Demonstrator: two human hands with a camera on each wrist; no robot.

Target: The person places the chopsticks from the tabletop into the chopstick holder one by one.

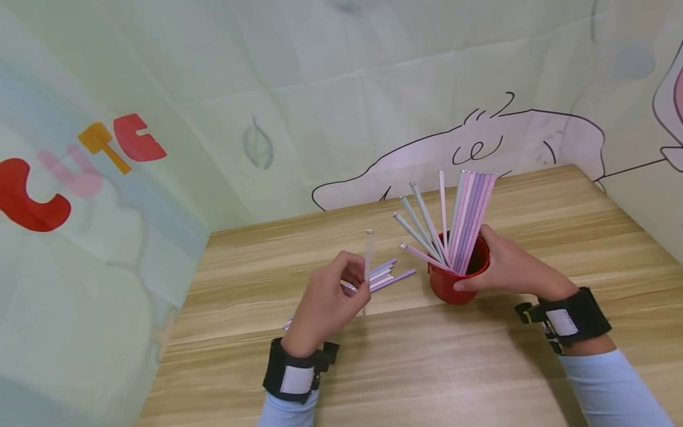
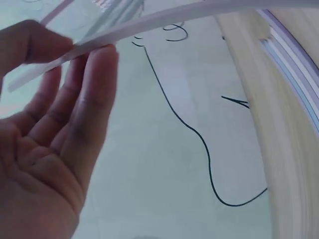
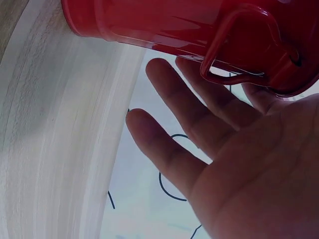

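In the head view my left hand (image 1: pixel 333 296) pinches a pale slim stick (image 1: pixel 369 255) with a shiny tip, held nearly upright between thumb and fingertips. The left wrist view has that pale stick (image 2: pixel 149 22) crossing my left fingertips (image 2: pixel 102 62). To the right, my right hand (image 1: pixel 514 267) holds a red mug (image 1: pixel 453 290) by its side, thumb at the front near the rim. A loop handle (image 3: pixel 217 47) shows on the mug in the right wrist view, with some fingers extended below it. Several pink, lilac and mint sticks (image 1: pixel 469 219) lean out of the mug.
More pastel sticks (image 1: pixel 392 280) lie on the wooden table (image 1: pixel 405 367), partly hidden behind my left hand. A pale printed cloth wall (image 1: pixel 299 89) rises along the table's back and left edges.
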